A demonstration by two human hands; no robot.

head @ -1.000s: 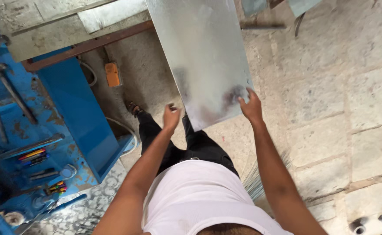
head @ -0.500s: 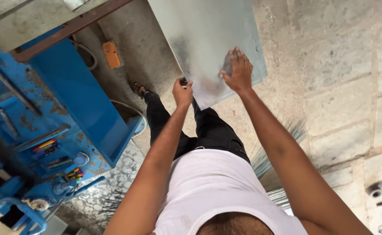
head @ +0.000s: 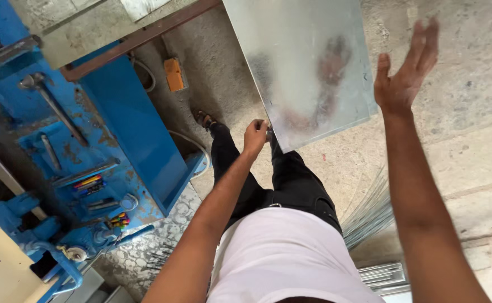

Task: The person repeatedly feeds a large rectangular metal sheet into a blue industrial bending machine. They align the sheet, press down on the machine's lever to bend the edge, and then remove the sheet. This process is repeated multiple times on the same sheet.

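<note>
One large metal sheet (head: 302, 62) is hanging over the concrete floor (head: 470, 112), its near corner lying inside the closed fingers of the left hand (head: 255, 136), which are pinching that edge. To the left of those fingers a blue machine (head: 117, 123) is standing, with an orange box (head: 173, 74) beyond it. The right hand (head: 406, 76) is hovering just beside the sheet's right edge, fingers (head: 420, 42) spread wide and gripping nothing
</note>
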